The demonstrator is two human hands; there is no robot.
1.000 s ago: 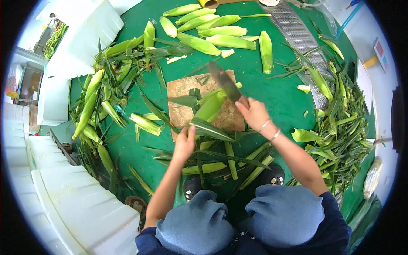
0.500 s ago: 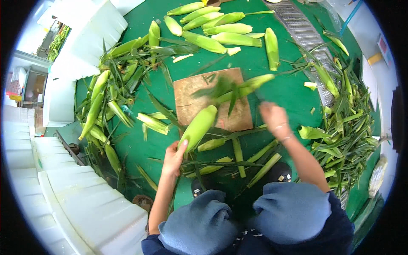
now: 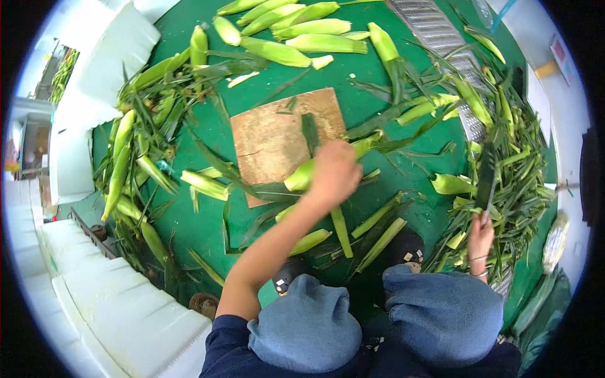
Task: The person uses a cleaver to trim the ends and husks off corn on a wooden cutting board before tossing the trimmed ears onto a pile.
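Note:
My left hand (image 3: 337,170) is closed around a green ear of corn (image 3: 300,176) at the right edge of the wooden board (image 3: 268,135). The rounded end of the ear points toward my lower left, and its other end comes out beyond my knuckles among long leaves. On the right, over the pile of husks, my right hand (image 3: 481,239) grips a knife (image 3: 487,179) by its handle. The broad dark blade points away from me. A strip of dark leaf (image 3: 309,133) lies on the board.
Several ears of corn (image 3: 315,28) lie at the far side of the green floor (image 3: 208,132). A heap of leaves and ears (image 3: 145,157) is at left, and a large husk pile (image 3: 513,176) at right. White foam boxes (image 3: 120,283) line the left. A metal grate (image 3: 435,38) runs behind.
My left hand has moved up and right with the ear, now gripping it from above. My right hand has swung right and nearer me with the knife. Leafy trimmings now lie right of the board.

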